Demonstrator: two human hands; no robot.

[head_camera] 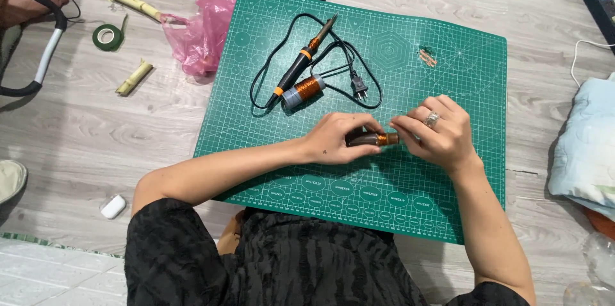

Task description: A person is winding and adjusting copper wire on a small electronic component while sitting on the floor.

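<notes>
While both forearms angle inward over the green cutting mat [448, 171], I note left hand [334, 139] and right hand [441, 132] fingers clamped on a copper-wound dark cylinder [375, 139].

Free room, as I find it: the near strip of the green cutting mat [384, 203] below my hands lies open, and so does its right part, save a small brown scrap [427, 57] near the far edge.

Obstacles beyond my left hand [333, 139]: soldering iron [301, 62], its looped black cord [269, 69] and plug [360, 88], and a spool of copper wire [302, 91] lying against the iron.

Off the mat, left: pink plastic bag [202, 30] touching the mat's corner, two bamboo pieces [134, 77], a green tape roll [107, 37].

Right floor: folded cloth [586, 146].
</notes>
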